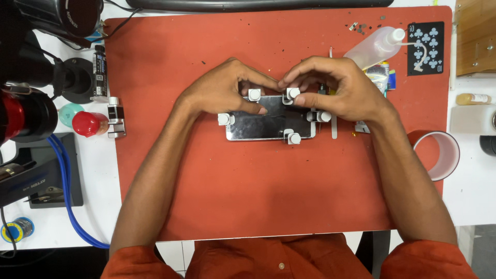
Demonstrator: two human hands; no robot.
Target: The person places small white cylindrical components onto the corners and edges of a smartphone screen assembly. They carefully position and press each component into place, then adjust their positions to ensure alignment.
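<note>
Two hands on one phone with five white clamps.

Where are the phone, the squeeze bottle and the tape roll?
phone [268, 126], head view, bare glass back.
squeeze bottle [373, 47], head view, middle of its clear body.
tape roll [450, 150], head view, right wall of the ring.

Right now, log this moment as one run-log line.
left hand: fingers on phone | right hand: fingers on top clamp | phone: flat on red mat, five clamps on edges
</note>
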